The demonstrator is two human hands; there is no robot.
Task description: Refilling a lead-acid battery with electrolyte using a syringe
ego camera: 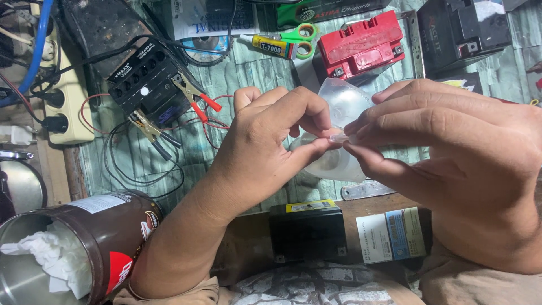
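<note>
Between both sets of fingertips, left hand (265,141) and right hand (451,158) pinch the nozzle of a translucent plastic bottle (344,107). Likely light, thin-walled, squeezable; grip the stiffer nozzle.

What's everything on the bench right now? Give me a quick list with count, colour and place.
clear plastic funnel: 1, translucent, centre, pinched by both hands
red battery: 1, red, top centre
black battery with clips: 1, black, upper left
clamp leads: 2, brass with red and black handles, on that battery
black batteries: 2, top right and bottom centre
scissors: 1, green handles, top centre
glue tube: 1, yellow, beside scissors
power strip: 1, cream, left edge
brown can: 1, white tissue inside, bottom left
left hand: 1, grip on funnel
right hand: 1, grip on funnel
</note>
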